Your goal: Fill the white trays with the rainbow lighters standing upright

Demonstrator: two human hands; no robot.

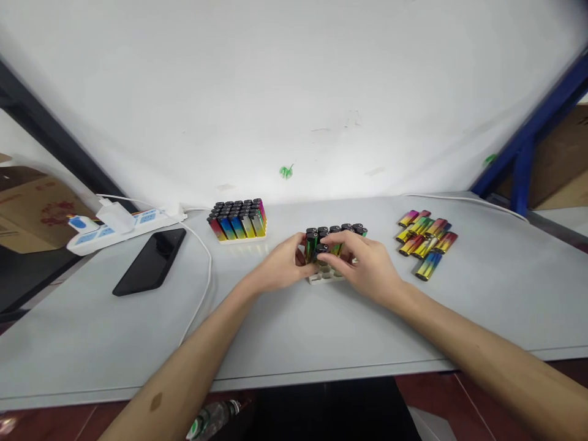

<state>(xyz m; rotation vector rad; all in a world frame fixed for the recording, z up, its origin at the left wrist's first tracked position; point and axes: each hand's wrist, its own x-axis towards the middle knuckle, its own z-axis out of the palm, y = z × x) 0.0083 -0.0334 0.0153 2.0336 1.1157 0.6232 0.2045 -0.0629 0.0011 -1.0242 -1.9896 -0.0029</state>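
In the head view, a white tray (327, 275) with round holes stands at the middle of the table, its far rows filled with upright black-topped lighters (346, 228). My right hand (367, 263) reaches in from the right, with thumb and forefinger pinched on the black top of one lighter (323, 248) above the near holes. My left hand (283, 263) is curled round the tray's left end, thumb at the front and fingers against the leftmost lighters. Its fingertips are partly hidden. To the right lies a loose pile of shiny multicoloured cylinders (425, 234), apart from my hands.
A second white tray (245, 239) full of black-topped lighters (236, 217) stands back left. A black phone (150, 262), a power strip (133, 229) and a white cable (209, 269) occupy the table's left side. A white wall (294, 110) rises behind.
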